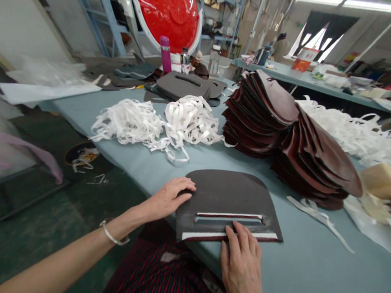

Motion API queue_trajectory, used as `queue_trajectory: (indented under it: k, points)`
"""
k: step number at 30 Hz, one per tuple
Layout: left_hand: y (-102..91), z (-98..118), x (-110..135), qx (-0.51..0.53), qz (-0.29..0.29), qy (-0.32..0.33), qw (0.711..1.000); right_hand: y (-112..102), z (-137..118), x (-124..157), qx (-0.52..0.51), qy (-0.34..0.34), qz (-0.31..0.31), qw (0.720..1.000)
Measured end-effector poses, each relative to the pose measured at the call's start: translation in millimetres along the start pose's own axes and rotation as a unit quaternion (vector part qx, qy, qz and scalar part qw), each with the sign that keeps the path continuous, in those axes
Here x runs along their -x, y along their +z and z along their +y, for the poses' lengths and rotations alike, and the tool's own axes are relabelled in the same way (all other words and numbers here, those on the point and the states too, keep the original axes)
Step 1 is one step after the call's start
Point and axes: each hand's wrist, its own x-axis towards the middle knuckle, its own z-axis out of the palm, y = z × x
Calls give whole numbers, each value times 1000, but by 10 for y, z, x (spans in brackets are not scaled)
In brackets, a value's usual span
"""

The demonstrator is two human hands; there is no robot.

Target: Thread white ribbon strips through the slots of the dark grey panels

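A dark grey panel [229, 190] with a rounded far edge lies flat at the table's near edge. A long slot [229, 219] runs across it, bordered by a white strip and dark red edging. Along its near edge goes a white strip [204, 235] with dark red material below. My left hand [170, 198] rests on the panel's left edge, fingers stretched out and holding nothing. Fingertips of my right hand [242, 260] touch the panel between the slot and the near strip; its fingers are extended, slightly bent, and no held thing shows.
Stacked dark brown leather pieces [263, 116] stand behind the panel to the right. Heaps of white strips [132, 120] lie at the back left. Loose strips [319, 219] are to the right, near a yellowish block [386, 180]. More grey panels [182, 87] and a purple bottle [165, 55] are farther back.
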Motion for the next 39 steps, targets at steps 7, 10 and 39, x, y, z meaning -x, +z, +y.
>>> queue_trajectory:
  k: [7,10,39]
  points:
    - [97,128,62,-55,-20,-2,998,42,-40,-29,11,1,0,1000]
    - [152,167,-14,-73,-2,-6,997,74,-41,-14,27,-15,17,999]
    - [-359,-892,-723,-285,168,-31,943,193,-112,-1559,-290,30,-67,954]
